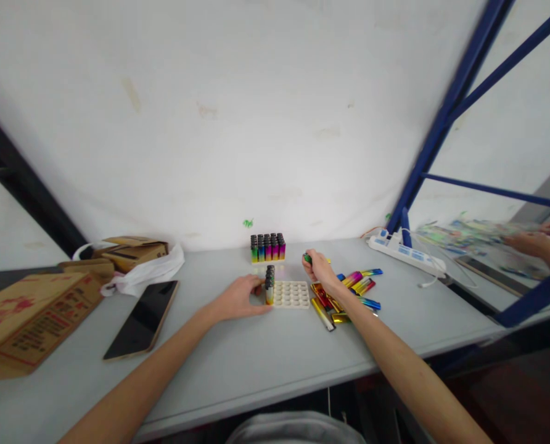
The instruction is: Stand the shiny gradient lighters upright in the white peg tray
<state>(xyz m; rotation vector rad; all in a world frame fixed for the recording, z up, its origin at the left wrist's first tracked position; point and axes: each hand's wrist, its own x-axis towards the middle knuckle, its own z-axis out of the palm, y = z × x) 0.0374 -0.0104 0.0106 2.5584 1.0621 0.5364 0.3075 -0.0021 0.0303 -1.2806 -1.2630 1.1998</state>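
My left hand (238, 297) rests on the grey table against the left edge of a white tray with round holes (293, 295); a few lighters (269, 285) stand in the tray's left column beside my fingers. My right hand (320, 269) is raised just right of the tray, closed around a green-tipped lighter (307, 258). A loose heap of shiny multicoloured lighters (349, 295) lies under and to the right of that wrist. Behind the tray stands a full block of rainbow lighters (267, 247).
A dark phone (142, 318) lies left of my forearm, with cardboard boxes (29, 320) and a white bag (145, 271) beyond it. A white power strip (404, 251) sits at back right by blue frame bars (441, 123). Another person's hands (541, 243) work at far right.
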